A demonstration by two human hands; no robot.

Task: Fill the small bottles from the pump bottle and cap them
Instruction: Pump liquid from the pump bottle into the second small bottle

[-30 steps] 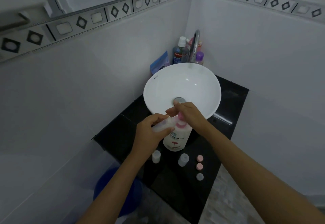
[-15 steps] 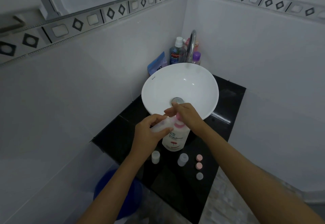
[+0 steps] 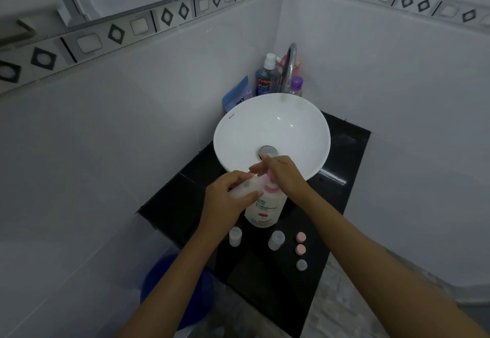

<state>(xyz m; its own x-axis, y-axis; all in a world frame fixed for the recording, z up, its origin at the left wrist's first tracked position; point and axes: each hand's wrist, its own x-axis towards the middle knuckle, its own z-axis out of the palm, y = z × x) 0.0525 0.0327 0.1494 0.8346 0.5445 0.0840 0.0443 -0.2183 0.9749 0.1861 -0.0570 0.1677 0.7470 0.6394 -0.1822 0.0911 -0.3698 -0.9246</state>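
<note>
My left hand [image 3: 225, 199] grips a small bottle [image 3: 245, 190] tilted at the pump bottle [image 3: 265, 209]; my right hand [image 3: 285, 176], fingers straight, presses its pump.

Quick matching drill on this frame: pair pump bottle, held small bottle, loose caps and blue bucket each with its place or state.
Things:
1. pump bottle
2. held small bottle
3. loose caps
4. blue bucket

Places or states:
A. on the floor below the counter's left edge
B. in a row on the counter, right of two standing small bottles
C. gripped tilted in the left hand
D. upright before the basin, right hand on its pump

Pairs: 1-D, 2-C, 3-B, 4-A
</note>
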